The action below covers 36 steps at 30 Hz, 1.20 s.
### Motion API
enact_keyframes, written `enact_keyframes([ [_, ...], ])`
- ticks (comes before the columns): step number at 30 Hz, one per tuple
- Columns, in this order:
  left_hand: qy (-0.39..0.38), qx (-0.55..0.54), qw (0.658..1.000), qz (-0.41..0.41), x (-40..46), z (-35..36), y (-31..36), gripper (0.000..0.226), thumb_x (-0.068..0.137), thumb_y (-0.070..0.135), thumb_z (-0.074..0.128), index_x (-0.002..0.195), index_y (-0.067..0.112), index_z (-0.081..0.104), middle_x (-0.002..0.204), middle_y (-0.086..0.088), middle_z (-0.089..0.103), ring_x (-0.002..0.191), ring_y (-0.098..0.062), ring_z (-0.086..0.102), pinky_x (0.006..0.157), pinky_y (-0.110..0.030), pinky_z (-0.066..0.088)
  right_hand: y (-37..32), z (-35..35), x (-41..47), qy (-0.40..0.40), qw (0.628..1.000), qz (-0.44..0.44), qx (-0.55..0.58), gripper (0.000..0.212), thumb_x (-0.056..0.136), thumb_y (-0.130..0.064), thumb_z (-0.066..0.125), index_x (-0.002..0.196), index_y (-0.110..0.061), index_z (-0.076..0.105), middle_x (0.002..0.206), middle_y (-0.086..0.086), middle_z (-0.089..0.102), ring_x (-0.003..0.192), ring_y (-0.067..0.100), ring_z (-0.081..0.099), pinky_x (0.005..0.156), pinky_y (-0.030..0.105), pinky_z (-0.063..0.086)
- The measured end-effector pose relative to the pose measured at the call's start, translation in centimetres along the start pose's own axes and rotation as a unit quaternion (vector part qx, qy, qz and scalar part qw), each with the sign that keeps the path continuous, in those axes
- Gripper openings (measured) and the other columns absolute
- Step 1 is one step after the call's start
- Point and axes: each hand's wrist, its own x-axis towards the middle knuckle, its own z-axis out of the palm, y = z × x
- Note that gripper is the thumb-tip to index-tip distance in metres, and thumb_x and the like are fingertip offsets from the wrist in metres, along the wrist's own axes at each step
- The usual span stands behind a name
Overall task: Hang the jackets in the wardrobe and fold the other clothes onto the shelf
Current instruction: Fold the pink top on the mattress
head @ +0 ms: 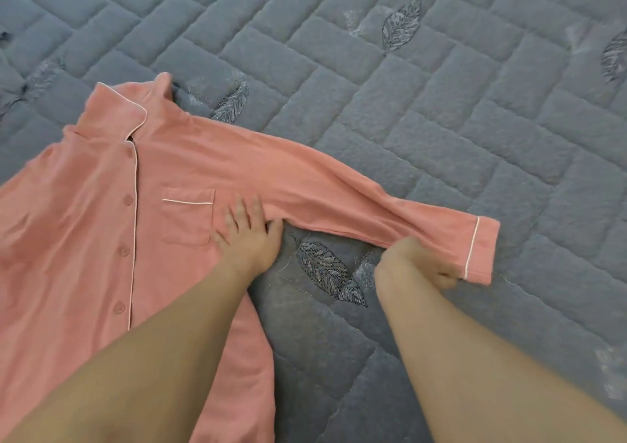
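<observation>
A pink button-up pyjama shirt with white piping lies face up on the grey quilted bed cover. Its collar points to the upper left and one sleeve stretches out to the right. My left hand presses flat on the shirt at the armpit, beside the chest pocket, fingers straight. My right hand grips the lower edge of the sleeve near the cuff, fingers curled round the fabric.
The quilted cover, with embroidered leaf patterns, fills the view on all sides. Dark fabric pieces show at the far left edge. No wardrobe or shelf is in view.
</observation>
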Motion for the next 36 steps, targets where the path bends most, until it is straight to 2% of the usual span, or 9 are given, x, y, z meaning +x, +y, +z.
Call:
enact_keyframes([
  [3, -0.069, 0.062, 0.990, 0.109, -1.7, 0.8, -0.8, 0.083, 0.099, 0.055, 0.033, 0.152, 0.025, -0.023, 0.153, 0.001, -0.040, 0.145, -0.029, -0.031, 0.113, -0.060, -0.018, -0.2, 1.7, -5.1, -0.005, 0.968, -0.250, -0.032, 0.054, 0.086, -0.021, 0.059, 0.138, -0.012, 0.046, 0.142, 0.010, 0.044, 0.127, 0.033, 0.045, 0.107, 0.044, 0.035],
  [5, -0.106, 0.068, 0.968, 0.215, -2.3, -0.2, -2.7, 0.079, 0.101, 0.047, 0.035, 0.153, 0.023, -0.020, 0.148, 0.004, -0.043, 0.145, -0.029, -0.031, 0.116, -0.050, -0.020, -0.5, 3.8, -8.0, -0.079, 0.892, -0.443, -0.045, 0.042, 0.084, -0.012, 0.058, 0.126, -0.008, 0.056, 0.130, 0.014, 0.051, 0.121, 0.031, 0.048, 0.103, 0.039, 0.035],
  [7, -0.101, 0.030, 0.955, 0.277, -2.5, -2.5, -5.7, 0.074, 0.103, 0.036, 0.039, 0.155, 0.019, -0.010, 0.157, 0.002, -0.029, 0.150, -0.024, -0.019, 0.118, -0.031, -0.017, -0.9, 6.5, -11.0, -0.157, 0.820, -0.545, -0.074, 0.039, 0.084, -0.008, 0.056, 0.123, -0.003, 0.059, 0.126, 0.017, 0.053, 0.120, 0.032, 0.048, 0.103, 0.036, 0.032],
  [9, -0.047, -0.018, 0.967, 0.249, -1.9, -5.7, -9.0, 0.071, 0.102, 0.026, 0.044, 0.156, 0.011, 0.001, 0.164, -0.006, -0.008, 0.152, -0.021, -0.006, 0.120, -0.024, -0.008, -0.9, 9.2, -14.4, -0.225, 0.762, -0.593, -0.135, 0.039, 0.089, -0.012, 0.054, 0.127, -0.005, 0.057, 0.131, 0.015, 0.051, 0.123, 0.032, 0.046, 0.106, 0.035, 0.028],
  [14, 0.007, 0.039, 0.999, 0.022, 3.0, -11.9, -18.8, 0.069, 0.103, 0.039, 0.034, 0.158, 0.018, -0.002, 0.165, -0.008, -0.001, 0.151, -0.027, 0.001, 0.122, -0.044, 0.005, 0.5, 17.1, -22.7, -0.304, 0.598, -0.668, -0.322, 0.061, 0.098, -0.039, 0.043, 0.150, -0.011, 0.026, 0.158, 0.012, 0.022, 0.145, 0.028, 0.019, 0.120, 0.042, 0.009],
  [18, 0.062, 0.012, 0.998, -0.019, 9.1, -15.4, -24.0, 0.068, 0.101, 0.039, 0.039, 0.157, 0.018, 0.007, 0.164, -0.010, 0.004, 0.150, -0.030, 0.003, 0.121, -0.047, 0.004, 0.2, 23.6, -28.1, -0.265, 0.600, -0.685, -0.316, 0.072, 0.097, -0.051, 0.042, 0.153, -0.013, 0.020, 0.158, 0.009, 0.024, 0.146, 0.026, 0.017, 0.119, 0.051, 0.001],
  [22, 0.149, -0.019, 0.989, -0.012, 16.2, -17.8, -25.6, 0.067, 0.098, 0.035, 0.044, 0.156, 0.015, 0.016, 0.159, -0.013, 0.016, 0.147, -0.033, 0.013, 0.119, -0.050, 0.011, -2.9, 28.6, -30.4, -0.146, 0.638, -0.712, -0.255, 0.078, 0.088, -0.063, 0.049, 0.144, -0.010, 0.037, 0.138, 0.015, 0.040, 0.126, 0.036, 0.037, 0.112, 0.048, 0.023],
  [29, 0.223, -0.028, 0.972, -0.068, 24.2, -17.2, -25.6, 0.054, 0.095, 0.051, 0.035, 0.143, 0.026, 0.038, 0.139, -0.006, 0.039, 0.128, -0.032, 0.032, 0.109, -0.053, 0.020, -3.0, 33.5, -28.9, -0.024, 0.557, -0.817, -0.145, 0.035, 0.096, -0.039, 0.048, 0.101, -0.007, 0.060, 0.114, 0.015, 0.060, 0.106, 0.037, 0.055, 0.098, 0.049, 0.034],
  [36, 0.275, -0.026, 0.958, -0.080, 24.8, -15.8, -25.3, 0.046, 0.091, 0.043, 0.035, 0.128, 0.024, 0.056, 0.127, -0.008, 0.053, 0.117, -0.032, 0.043, 0.106, -0.054, 0.024, -2.9, 34.5, -28.3, -0.006, 0.543, -0.823, -0.170, 0.029, 0.097, -0.036, 0.048, 0.103, -0.010, 0.060, 0.119, 0.010, 0.060, 0.107, 0.033, 0.051, 0.098, 0.048, 0.034],
])
